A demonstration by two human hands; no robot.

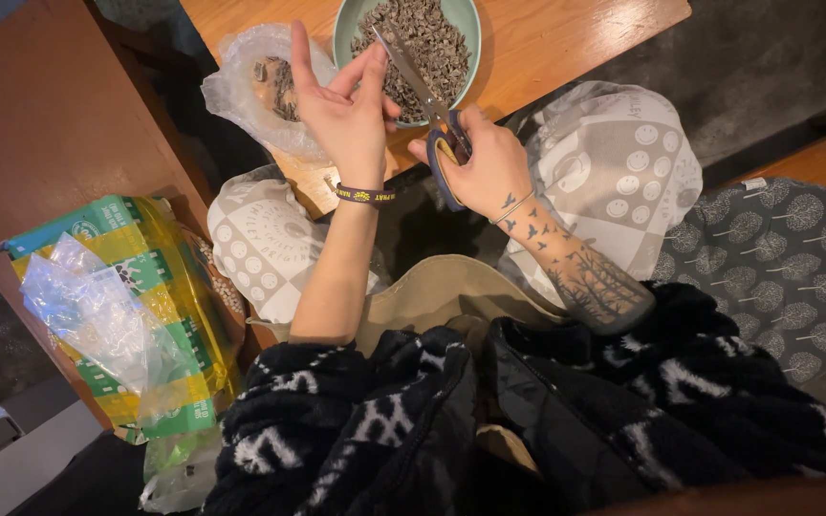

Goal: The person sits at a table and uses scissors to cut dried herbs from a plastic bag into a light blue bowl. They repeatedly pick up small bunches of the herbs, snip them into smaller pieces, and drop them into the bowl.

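Two hands – scissors between, over bowl

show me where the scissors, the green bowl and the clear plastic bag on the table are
scissors point(411, 69), head view, on the blades over the bowl.
green bowl point(344, 27), head view, on its bare left rim.
clear plastic bag point(241, 67), head view, on its crinkled upper side left of the bowl.

The right hand grips the blue handles of a pair of scissors, blades pointing away over a green bowl of dark cut pieces. The left hand is raised just left of the blades, fingertips pinching something small beside them. Left of that hand lies a clear plastic bag.
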